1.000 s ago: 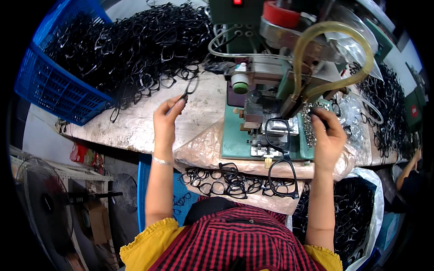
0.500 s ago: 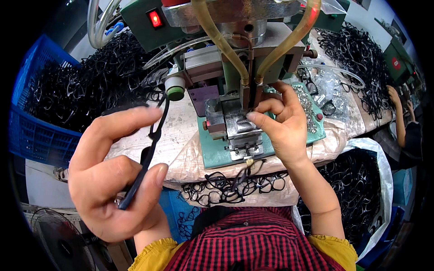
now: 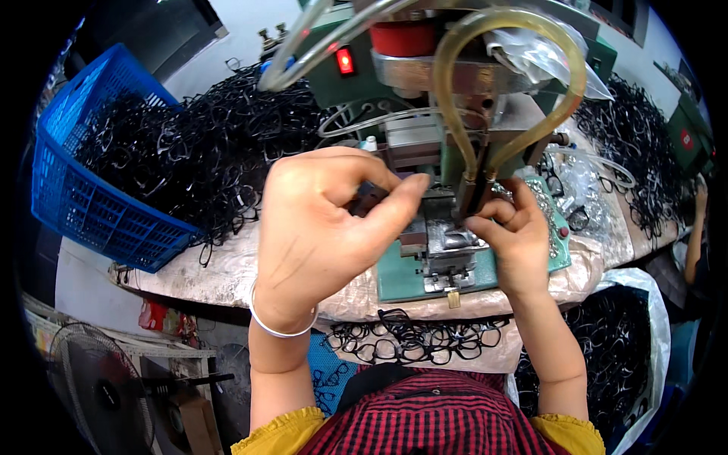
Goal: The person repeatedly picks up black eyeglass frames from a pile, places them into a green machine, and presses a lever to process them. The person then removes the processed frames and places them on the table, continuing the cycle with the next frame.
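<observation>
My left hand, a white bangle at its wrist, is raised in front of the bench machine with thumb and fingers closed. A dark bit of a black eyeglass frame shows between them; the hand hides the rest. Right of the metal fixture, my right hand is pinched just under the machine's narrow vertical head. Whatever those fingertips hold is too small to make out. The fixture stands on a green base plate, and a yellowish hose loops above it.
A blue crate and a heap of black frames lie left. More frames line the front edge. A white sack of frames stands right, near another person's arm. A fan is lower left.
My left hand has moved right and turned, bringing the eyeglass frame toward the machine, so its back faces me. My right hand stays pinched at the fixture. The whole view has shifted.
</observation>
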Demonstrator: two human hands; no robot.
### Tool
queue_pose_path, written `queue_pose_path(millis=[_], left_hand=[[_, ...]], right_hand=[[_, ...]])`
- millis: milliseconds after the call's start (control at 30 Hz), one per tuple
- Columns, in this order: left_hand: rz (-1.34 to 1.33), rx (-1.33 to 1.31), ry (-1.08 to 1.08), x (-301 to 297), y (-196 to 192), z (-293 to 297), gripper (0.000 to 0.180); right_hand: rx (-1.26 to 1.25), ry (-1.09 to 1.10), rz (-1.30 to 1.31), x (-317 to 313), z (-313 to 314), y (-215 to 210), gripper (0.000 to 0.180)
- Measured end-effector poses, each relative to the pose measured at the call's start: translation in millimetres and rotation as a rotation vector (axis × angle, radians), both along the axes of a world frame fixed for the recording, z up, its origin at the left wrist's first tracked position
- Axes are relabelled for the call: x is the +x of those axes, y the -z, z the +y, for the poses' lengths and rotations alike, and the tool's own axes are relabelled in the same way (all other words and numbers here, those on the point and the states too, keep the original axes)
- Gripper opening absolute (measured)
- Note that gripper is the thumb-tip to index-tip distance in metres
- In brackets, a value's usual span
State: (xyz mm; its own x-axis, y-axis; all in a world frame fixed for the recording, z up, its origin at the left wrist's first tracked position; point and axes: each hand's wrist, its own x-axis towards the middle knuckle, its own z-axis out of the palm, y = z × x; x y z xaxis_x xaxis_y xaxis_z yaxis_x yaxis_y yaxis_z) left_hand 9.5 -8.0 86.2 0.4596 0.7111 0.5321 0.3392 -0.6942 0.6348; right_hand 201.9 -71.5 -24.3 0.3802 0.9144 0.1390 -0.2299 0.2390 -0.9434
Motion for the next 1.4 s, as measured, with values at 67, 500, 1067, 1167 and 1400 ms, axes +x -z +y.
queue_pose_path(millis=[67, 500, 1067, 1167, 1400], left_hand=[[0.101, 0.319, 0.110, -2, 11, -5, 0.029], [0.287, 0.517, 0.310, 38, 79, -77, 0.013], [0.294, 0.481, 0.317, 32, 90, -78, 0.014], [-0.127, 0.526, 0.295, 23, 126, -74, 0.015], [-0.415, -0.011, -0.494, -54, 194, 21, 0.027]], right_hand=[[0.000, -0.124, 0.084, 5, -11, -8, 0.066], [-0.214, 0.695, -1.264, 90, -59, 112, 0.017], [-0.082, 0.507, -0.830, 116, -8, 119, 0.008], [-0.081, 0.524, -0.781, 104, -10, 116, 0.008], [-0.065, 0.517, -0.756, 112, -35, 126, 0.007]])
